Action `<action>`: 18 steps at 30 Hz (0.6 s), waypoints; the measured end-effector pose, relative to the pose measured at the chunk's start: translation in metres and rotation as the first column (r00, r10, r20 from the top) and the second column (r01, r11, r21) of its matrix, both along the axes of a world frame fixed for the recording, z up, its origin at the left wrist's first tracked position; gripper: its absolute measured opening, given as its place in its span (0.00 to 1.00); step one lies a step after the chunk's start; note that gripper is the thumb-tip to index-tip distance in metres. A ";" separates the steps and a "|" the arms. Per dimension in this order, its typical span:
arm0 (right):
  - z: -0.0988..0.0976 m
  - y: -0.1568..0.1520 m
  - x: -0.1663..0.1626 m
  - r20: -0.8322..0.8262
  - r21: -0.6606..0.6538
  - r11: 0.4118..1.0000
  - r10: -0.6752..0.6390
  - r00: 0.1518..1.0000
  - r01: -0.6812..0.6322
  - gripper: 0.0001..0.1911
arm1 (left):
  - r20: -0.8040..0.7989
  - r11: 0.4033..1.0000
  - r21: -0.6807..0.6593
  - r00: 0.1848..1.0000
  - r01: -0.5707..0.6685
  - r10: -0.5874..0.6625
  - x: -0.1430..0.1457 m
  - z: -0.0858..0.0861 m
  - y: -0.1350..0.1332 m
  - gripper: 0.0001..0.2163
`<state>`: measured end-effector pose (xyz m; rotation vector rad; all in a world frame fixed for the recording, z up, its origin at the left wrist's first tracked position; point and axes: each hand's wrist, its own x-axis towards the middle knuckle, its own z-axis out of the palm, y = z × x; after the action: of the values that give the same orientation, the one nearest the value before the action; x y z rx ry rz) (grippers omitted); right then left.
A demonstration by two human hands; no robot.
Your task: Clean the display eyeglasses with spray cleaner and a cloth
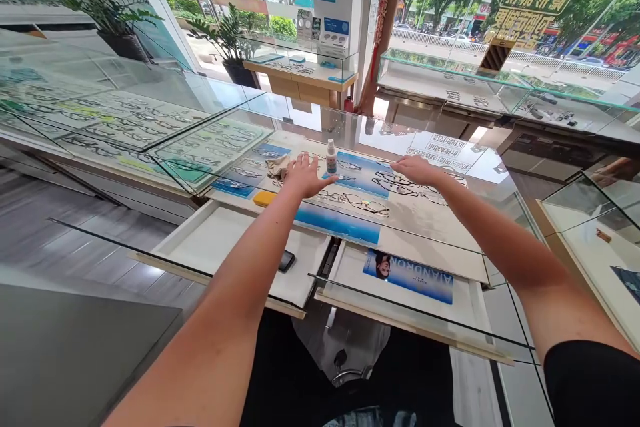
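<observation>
In a shop with street-side windows, two hands reach over a glass display counter (430, 230) with a spray bottle (331, 159) between them.

The bottle stands upright, its long axis vertical and white top up, back from the counter's near edge, just beside the left hand (301, 177); which way its nozzle faces is unclear. That hand is palm down, fingers spread wide, next to a crumpled cloth (278, 167); whether they touch, I cannot tell. The right hand (417, 169) is flat, fingers straight and close together, pointing left above eyeglasses (397, 185). Open glass runs between bottle and right hand. Along the near edge, a left drawer (220, 233) and a right drawer (347, 273) jut toward the person.
</observation>
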<state>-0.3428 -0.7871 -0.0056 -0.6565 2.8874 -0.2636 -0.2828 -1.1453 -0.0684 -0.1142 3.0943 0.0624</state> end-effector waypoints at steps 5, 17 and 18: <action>-0.003 -0.006 0.010 0.007 -0.013 1.000 0.002 1.000 -0.002 0.41 | -0.007 1.000 0.006 1.000 -0.002 0.002 0.002 0.003 0.001 0.55; 0.054 -0.036 0.134 0.018 -0.388 0.897 0.237 0.971 -0.212 0.30 | 0.006 0.999 0.029 1.000 -0.020 0.020 0.004 0.004 0.005 0.53; 0.052 -0.042 0.153 0.064 -0.399 0.879 0.312 0.948 -0.262 0.29 | 0.003 0.999 0.030 1.000 -0.019 0.019 0.005 0.005 0.005 0.53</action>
<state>-0.1900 -0.8286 0.0465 -1.0782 2.5838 -0.8137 -0.2782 -1.1402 -0.0637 -0.1431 3.0883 0.1089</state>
